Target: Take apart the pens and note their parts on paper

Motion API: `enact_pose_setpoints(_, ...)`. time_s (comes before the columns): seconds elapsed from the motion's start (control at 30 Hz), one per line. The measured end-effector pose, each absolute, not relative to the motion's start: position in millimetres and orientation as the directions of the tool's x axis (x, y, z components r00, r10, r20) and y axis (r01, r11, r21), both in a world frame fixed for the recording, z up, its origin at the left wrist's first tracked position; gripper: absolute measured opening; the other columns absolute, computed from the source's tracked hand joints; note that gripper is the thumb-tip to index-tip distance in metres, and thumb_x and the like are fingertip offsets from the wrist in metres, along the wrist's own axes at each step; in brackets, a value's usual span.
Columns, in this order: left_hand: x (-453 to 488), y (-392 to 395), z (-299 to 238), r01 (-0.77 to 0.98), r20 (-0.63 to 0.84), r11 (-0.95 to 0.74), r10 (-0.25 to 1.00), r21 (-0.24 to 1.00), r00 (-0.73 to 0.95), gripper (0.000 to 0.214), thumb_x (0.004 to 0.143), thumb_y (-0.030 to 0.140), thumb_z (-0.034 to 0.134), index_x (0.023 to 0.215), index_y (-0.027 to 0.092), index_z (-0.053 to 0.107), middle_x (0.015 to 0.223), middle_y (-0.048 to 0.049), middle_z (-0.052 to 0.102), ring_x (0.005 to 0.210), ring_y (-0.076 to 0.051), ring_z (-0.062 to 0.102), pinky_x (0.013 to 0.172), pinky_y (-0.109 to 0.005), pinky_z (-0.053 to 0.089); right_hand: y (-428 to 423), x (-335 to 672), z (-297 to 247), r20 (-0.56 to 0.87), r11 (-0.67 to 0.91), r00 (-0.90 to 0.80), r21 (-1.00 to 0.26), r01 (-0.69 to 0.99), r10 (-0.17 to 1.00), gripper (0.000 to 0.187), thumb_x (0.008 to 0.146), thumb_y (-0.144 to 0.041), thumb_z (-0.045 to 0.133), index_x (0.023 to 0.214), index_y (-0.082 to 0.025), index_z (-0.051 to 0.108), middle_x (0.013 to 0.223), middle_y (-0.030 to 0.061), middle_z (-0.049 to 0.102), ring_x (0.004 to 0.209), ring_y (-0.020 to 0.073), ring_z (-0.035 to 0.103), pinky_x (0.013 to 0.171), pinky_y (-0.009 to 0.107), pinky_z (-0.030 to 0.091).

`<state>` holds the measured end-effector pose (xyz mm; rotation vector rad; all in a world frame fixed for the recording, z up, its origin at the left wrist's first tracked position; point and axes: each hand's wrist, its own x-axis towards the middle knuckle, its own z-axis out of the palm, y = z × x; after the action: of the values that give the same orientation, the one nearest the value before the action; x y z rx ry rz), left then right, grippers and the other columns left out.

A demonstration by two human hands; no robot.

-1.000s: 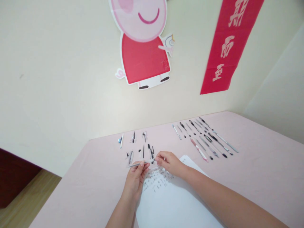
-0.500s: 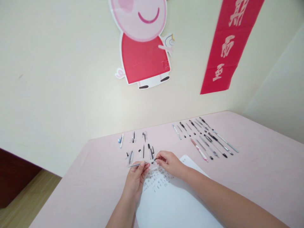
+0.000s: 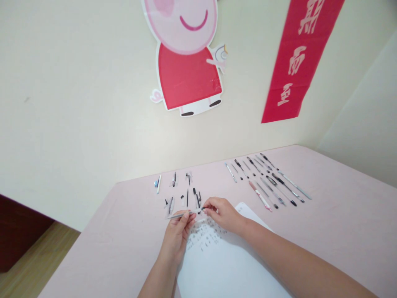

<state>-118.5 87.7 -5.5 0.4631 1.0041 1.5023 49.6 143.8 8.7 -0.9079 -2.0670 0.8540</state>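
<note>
My left hand (image 3: 179,231) is closed around a slim, pale, see-through pen (image 3: 177,215), thumb on top. The pen lies nearly level above the top edge of a written sheet of paper (image 3: 229,265). At its right end, my right hand (image 3: 222,213) pinches a small dark part, mostly hidden by the fingertips. I cannot tell whether that part is joined to the pen. Just beyond my hands lie a black-capped pen (image 3: 196,198) and a thin dark refill (image 3: 187,198).
Several pens and refills (image 3: 268,192) lie in two slanted rows on the right of the pink table (image 3: 93,248). Loose pen parts (image 3: 174,180) sit in small groups at the back left. A wall with a cartoon cutout (image 3: 190,76) and red banner (image 3: 297,62) stands behind.
</note>
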Motion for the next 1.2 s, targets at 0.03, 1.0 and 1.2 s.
enact_pose_setpoints(0.03,-118.1,87.6,-4.8,-0.598,-0.259,0.085,0.943,0.797,-0.21,0.013,0.066,0.013,0.073,0.076,0.011,0.065,0.072,-0.0049,0.07,0.069,-0.013,0.067,0.062,-0.018,0.055,143.6,49.7,9.3,0.329,0.524,-0.499,-0.788,0.322,0.802,0.006,0.078,-0.016,0.053,0.077,-0.017,0.059,0.067,0.0002,0.059,0.061,0.0114,0.052,0.059,0.021,0.039)
enact_pose_setpoints(1.0,-117.0,87.6,-7.6,-0.585,-0.223,0.076,0.957,0.808,-0.183,0.018,0.062,0.016,0.076,0.077,0.013,0.066,0.075,-0.0036,0.07,0.072,-0.012,0.066,0.065,-0.018,0.054,146.5,48.0,2.2,0.285,0.517,-0.549,-0.791,0.329,0.785,0.023,0.086,-0.025,0.043,0.065,-0.017,0.049,0.061,-0.0024,0.047,0.06,0.0109,0.045,0.057,0.021,0.034)
enact_pose_setpoints(1.2,-117.4,88.2,-7.2,-0.601,-0.235,0.069,0.951,0.796,-0.202,0.02,0.059,0.017,0.078,0.075,0.012,0.066,0.072,-0.0037,0.07,0.07,-0.012,0.066,0.063,-0.018,0.055,145.5,48.5,1.3,0.285,0.5,-0.54,-0.811,0.304,0.792,0.013,0.083,-0.026,0.05,0.075,-0.017,0.054,0.066,-0.0012,0.052,0.061,0.0112,0.046,0.056,0.021,0.035)
